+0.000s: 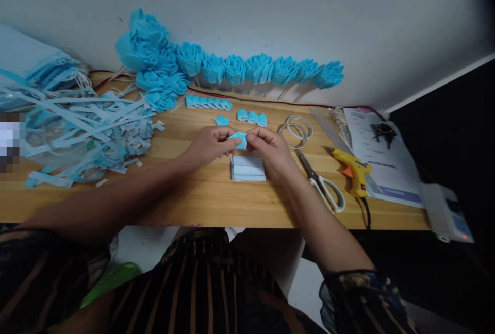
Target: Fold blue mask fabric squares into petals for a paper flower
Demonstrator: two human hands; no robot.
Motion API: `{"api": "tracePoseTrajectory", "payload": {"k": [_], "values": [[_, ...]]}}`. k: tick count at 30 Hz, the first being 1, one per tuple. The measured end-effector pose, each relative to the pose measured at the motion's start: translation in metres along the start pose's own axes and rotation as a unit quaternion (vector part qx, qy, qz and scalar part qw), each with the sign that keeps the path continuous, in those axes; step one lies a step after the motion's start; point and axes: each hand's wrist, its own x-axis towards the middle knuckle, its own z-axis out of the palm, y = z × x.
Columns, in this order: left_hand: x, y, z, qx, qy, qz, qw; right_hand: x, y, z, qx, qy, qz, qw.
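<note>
Between my two hands is a small piece of folded blue fabric [242, 140]. My left hand [214, 144] pinches its left end, and my right hand [268, 149] pinches the right end. Just below lies a stack of cut white and blue fabric pieces [248, 169]. Beyond my left hand sits one folded blue petal [221, 121], with a short row of folded petals [252, 117] to its right. A longer row of overlapping petals [209, 102] lies farther back.
Several blue fabric flowers [235, 68] on sticks lean along the wall. Cut strips [96, 128] are heaped at left. On the right are tape rolls [294, 135], scissors [319, 182], a yellow glue gun [353, 169], a printed sheet [371, 143] and keys [383, 132].
</note>
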Motion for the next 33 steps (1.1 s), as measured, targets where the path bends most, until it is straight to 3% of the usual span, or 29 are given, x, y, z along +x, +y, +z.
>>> {"api": "tracePoseTrajectory", "payload": {"k": [13, 21, 33], "values": [[0.0014, -0.0017, 0.0009, -0.01, 0.009, 0.0, 1.0, 0.0009, 0.0032, -0.0001, -0.026, 0.003, 0.007, 1.0], [0.003, -0.0015, 0.0016, -0.052, 0.058, -0.007, 0.997, 0.0014, 0.0034, 0.0001, -0.055, -0.004, 0.0, 0.998], [0.0032, -0.0042, 0.0, -0.043, 0.057, 0.002, 0.997, 0.0026, 0.0045, 0.0, -0.054, -0.014, 0.011, 0.998]]}}
